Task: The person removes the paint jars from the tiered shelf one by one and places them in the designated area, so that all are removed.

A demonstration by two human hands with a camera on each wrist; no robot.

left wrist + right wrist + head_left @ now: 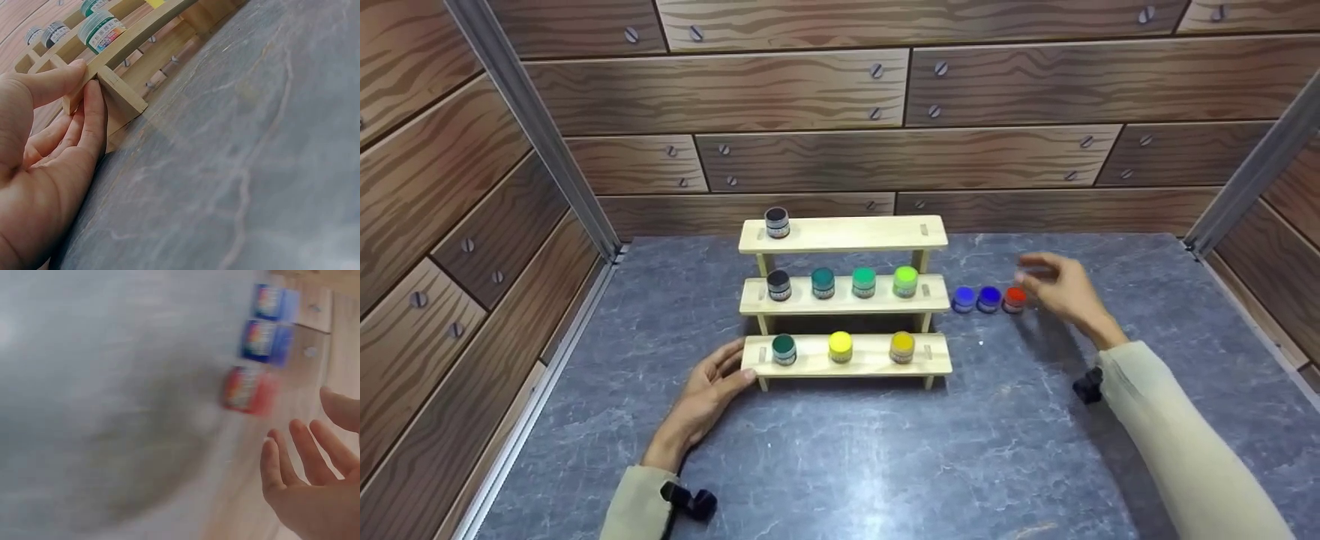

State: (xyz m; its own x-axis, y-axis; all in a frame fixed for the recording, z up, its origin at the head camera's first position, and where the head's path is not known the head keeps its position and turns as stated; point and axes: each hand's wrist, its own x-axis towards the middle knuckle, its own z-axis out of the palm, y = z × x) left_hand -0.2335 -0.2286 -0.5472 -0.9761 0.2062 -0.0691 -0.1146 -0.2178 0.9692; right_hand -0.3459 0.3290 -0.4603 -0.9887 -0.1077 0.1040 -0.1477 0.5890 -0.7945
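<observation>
A three-step wooden rack (840,234) stands mid-table with small paint jars on its steps. At the left end of its lowest step, my left hand (711,394) pinches the board, thumb on top and fingers underneath, close to a dark green jar (101,31). To the right of the rack, a light blue jar (964,299), a dark blue jar (989,299) and a red jar (1014,300) stand in a row on the table. My right hand (1061,289) hovers just right of the red jar, fingers loosely bent and holding nothing; the right wrist view is blurred.
One black jar (777,223) is on the top step. The middle step bears several jars, among them a lime green jar (905,281); a yellow jar (840,346) and an ochre jar (901,347) share the lowest step. Wood-patterned walls (810,161) enclose the grey table (810,465).
</observation>
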